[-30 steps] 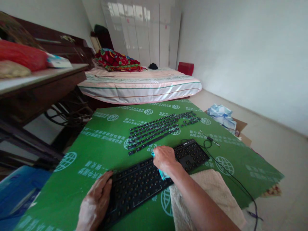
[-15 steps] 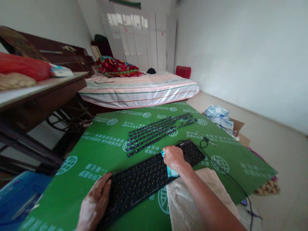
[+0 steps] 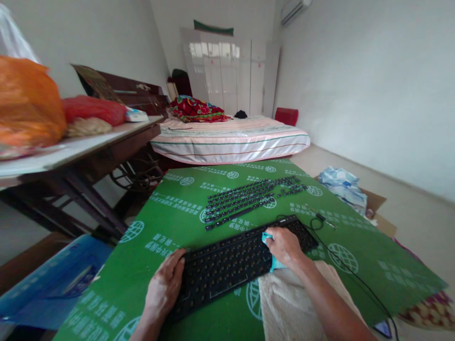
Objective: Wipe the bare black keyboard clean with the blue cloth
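A black keyboard (image 3: 223,260) with its keycaps off lies at a slant on the green tabletop. My left hand (image 3: 167,279) grips its left end, fingers together along the edge and the thumb side against the frame. In my right hand (image 3: 284,246) a turquoise cloth (image 3: 275,263) is bunched, pressed onto the keyboard right of its middle. Part of the cloth is hidden under the fingers. Beyond the keyboard the loose black keycaps (image 3: 241,201) are laid out in rows. A beige towel (image 3: 284,298) lies below my right forearm.
The keyboard's cable (image 3: 350,272) runs over the green table (image 3: 142,255) to its right edge. Near the cable lies a thin metal tool (image 3: 330,222). A blue box (image 3: 60,284) stands low at the left, beside a desk with bags (image 3: 28,104). A bed (image 3: 231,142) is behind.
The view has swung left and up, so everything sits farther right in the picture. My left hand stays at the keyboard's end; my right hand still presses the cloth on the keys' area.
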A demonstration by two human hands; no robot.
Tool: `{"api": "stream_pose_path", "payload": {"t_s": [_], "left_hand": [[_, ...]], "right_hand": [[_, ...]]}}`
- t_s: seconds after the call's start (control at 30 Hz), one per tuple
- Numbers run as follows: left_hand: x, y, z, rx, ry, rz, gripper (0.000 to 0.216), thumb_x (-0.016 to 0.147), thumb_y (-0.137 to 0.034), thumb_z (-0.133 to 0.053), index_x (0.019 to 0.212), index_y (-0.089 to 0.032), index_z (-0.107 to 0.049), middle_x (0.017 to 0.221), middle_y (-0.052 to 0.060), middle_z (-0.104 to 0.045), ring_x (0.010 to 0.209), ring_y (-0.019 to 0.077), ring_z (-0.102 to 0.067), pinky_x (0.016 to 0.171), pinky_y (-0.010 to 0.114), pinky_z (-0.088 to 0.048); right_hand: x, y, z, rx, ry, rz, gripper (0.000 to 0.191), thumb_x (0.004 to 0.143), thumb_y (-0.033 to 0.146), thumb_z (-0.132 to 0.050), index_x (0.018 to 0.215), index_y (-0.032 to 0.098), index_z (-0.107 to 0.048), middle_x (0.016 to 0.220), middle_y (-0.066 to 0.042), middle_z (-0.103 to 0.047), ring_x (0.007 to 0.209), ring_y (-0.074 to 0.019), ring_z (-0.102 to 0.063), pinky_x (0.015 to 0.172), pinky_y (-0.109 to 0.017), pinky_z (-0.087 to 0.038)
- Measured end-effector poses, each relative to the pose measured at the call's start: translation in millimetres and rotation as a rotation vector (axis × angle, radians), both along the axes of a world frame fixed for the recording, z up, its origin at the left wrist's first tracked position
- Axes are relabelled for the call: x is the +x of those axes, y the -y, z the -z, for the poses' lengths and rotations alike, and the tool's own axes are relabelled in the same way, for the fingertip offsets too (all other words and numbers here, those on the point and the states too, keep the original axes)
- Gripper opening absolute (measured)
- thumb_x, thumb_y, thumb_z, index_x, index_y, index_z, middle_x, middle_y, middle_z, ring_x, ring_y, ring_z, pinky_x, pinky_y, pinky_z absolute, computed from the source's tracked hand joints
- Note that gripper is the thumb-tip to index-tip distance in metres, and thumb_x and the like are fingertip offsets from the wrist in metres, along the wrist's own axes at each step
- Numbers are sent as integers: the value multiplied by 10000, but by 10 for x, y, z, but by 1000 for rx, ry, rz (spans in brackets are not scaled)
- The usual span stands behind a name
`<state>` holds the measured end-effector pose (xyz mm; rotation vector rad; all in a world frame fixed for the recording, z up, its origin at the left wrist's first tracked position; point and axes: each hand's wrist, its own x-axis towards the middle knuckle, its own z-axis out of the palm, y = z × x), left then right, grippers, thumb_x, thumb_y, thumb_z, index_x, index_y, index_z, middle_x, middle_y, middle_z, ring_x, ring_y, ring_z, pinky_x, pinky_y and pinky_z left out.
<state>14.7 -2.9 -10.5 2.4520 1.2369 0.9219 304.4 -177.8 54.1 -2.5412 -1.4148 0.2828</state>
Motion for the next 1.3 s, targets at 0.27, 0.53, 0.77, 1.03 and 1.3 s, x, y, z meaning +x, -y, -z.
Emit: {"api": "stream_pose_path", "payload": {"t_s": [0.27,0.53,0.77,1.03,1.3], "left_hand": [[-23,-62,56,-35,-23,-29,424,808,-478,-410,1046,-229,-658,1105,60,-701,1041,238,-650,967,380,-490],[29,-117,-2,-129,-27,3,431,778,-479,-428,1054,-217,-631,1145,69,-677,1104,257,-613,1056,413,-402],[107,-61,-103,-154,-76,-74,382,797,-457,-423,1045,-261,-637,1118,23,-686,1089,265,-618,1001,455,-451],[103,-56,-110,-165,-98,-27,419,796,-453,-447,1090,-206,-616,1166,66,-667,1110,252,-607,1015,426,-431],[151,16,-196,-202,-105,-73,462,786,-497,-406,1068,-202,-622,1156,72,-667,1120,259,-597,1012,434,-429]], "right_hand": [[-15,315,80,133,-98,16,200,857,217,-494,832,211,-692,861,-38,-718,819,-152,-634,683,-226,-361],[-230,462,50,232,-158,-7,202,843,202,-506,883,215,-704,893,-27,-700,823,-139,-610,702,-213,-371],[-343,460,63,239,-161,-80,161,827,198,-520,793,216,-676,856,-7,-689,815,-125,-594,691,-200,-363],[-548,369,59,211,-141,-184,166,847,240,-503,780,226,-655,835,4,-679,788,-122,-586,663,-211,-345],[-633,358,30,207,-141,-218,170,858,255,-501,777,236,-649,835,8,-679,799,-125,-590,661,-212,-346]]}}
